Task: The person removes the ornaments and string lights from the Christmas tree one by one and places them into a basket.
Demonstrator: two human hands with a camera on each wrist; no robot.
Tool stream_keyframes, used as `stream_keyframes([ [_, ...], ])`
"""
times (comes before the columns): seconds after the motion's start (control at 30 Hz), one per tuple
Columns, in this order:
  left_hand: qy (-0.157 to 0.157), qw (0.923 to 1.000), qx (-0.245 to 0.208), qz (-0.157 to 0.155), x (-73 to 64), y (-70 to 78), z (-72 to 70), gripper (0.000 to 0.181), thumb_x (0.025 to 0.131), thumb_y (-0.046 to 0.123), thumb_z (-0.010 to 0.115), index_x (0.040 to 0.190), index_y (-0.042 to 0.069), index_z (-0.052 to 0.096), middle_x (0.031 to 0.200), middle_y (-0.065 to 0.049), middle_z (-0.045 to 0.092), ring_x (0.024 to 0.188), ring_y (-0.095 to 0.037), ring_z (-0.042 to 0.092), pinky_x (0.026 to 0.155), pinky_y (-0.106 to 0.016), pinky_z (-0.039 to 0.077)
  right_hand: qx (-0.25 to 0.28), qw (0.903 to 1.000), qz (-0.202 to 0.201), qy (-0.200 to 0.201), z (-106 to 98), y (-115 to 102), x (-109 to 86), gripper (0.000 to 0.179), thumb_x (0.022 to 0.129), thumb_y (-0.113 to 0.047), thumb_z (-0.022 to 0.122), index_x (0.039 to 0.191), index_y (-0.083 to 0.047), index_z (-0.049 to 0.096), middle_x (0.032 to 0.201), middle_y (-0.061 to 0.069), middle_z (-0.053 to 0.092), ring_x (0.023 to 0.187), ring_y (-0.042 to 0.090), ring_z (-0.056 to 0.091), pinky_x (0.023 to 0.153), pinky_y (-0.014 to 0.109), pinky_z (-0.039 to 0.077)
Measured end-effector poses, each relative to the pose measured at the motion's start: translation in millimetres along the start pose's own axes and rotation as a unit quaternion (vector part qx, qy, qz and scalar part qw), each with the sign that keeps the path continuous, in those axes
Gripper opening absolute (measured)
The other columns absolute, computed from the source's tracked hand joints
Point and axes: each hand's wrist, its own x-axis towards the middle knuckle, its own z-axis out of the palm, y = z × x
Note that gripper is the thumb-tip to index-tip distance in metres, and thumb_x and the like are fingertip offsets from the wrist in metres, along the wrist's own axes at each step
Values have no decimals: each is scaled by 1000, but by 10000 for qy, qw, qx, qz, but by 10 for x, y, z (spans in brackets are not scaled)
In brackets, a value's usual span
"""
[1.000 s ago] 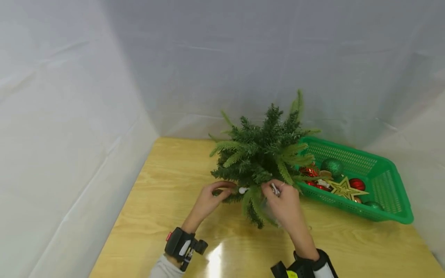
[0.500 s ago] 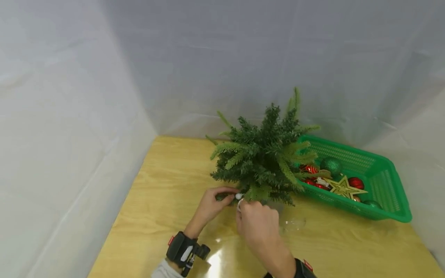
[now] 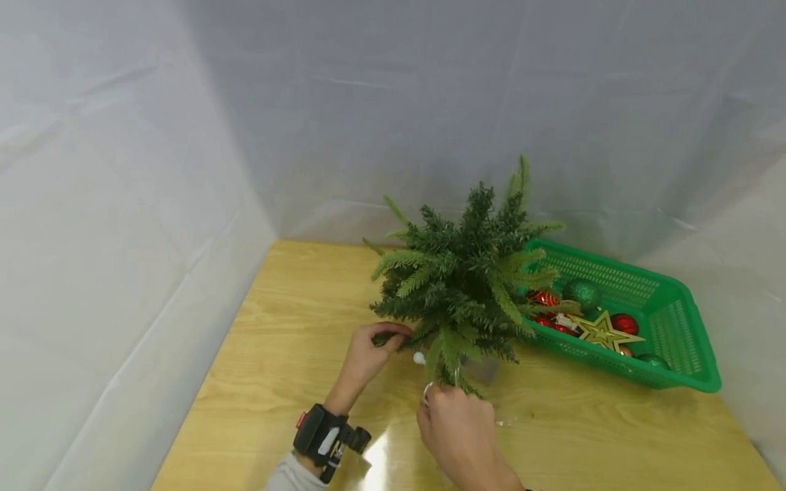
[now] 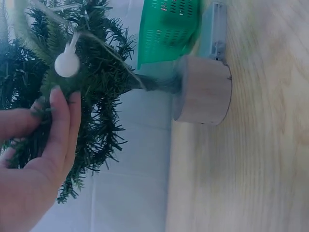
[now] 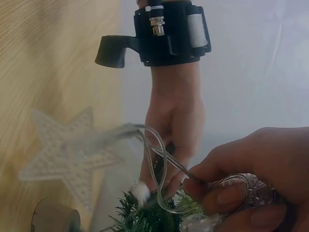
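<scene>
A small artificial Christmas tree [image 3: 460, 273] stands on the table, its round wooden base [image 4: 205, 92] showing in the left wrist view. My left hand [image 3: 366, 351] pinches a branch at the tree's lower left. Just by those fingertips hangs a round white bulb [image 4: 67, 64] on a clear wire. In front of the tree, my right hand [image 3: 459, 426] grips a bundle of clear string lights [image 5: 236, 188]; loops of wire [image 5: 161, 164] run out from its fingers. A clear star-shaped light [image 5: 70, 157] dangles close to the right wrist camera.
A green basket [image 3: 703, 327] to the right of the tree holds red and green baubles and a gold star [image 3: 604, 333]. Beside the wooden base lies a grey box [image 4: 213, 31]. White sheeting [image 3: 393, 102] encloses the back and sides of the wooden table [image 3: 245, 409].
My right hand has moved from the tree's right side across its front, then back toward me with the string lights. My left hand stays at the lower left branches, shifting only slightly.
</scene>
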Motion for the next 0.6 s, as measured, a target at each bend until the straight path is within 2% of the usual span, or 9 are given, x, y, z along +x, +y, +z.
stream_keyframes([
  [0.13,359,9992,-162,-39,-8,-32,35,17,88,-1,64,97,7,76,100,-7,72,94,-23,66,80,-34,52,20,9999,-44,148,-8,40,-41,24,85,-15,67,64,-14,57,49,-6,44,36,10,38,33,25,27],
  [0.27,598,9981,-102,46,3,-66,34,17,87,-2,64,97,5,75,101,-9,72,98,-25,66,86,-39,52,-126,9994,-26,327,8,78,-58,19,81,-15,70,65,-14,60,52,-5,51,38,13,46,33,28,32],
  [0.5,570,9982,-78,139,36,-74,-7,17,86,-3,64,96,5,75,101,-9,72,98,-26,65,90,-45,50,-763,9966,180,271,61,82,-125,15,78,-14,72,68,-14,62,52,2,53,39,19,46,33,33,34],
  [0.6,481,9987,-103,132,35,-64,-22,16,86,-2,65,96,5,75,101,-9,72,97,-26,65,89,-44,51,-921,9949,416,54,54,61,-158,14,78,-12,71,69,-14,62,52,3,53,39,19,45,33,33,34],
])
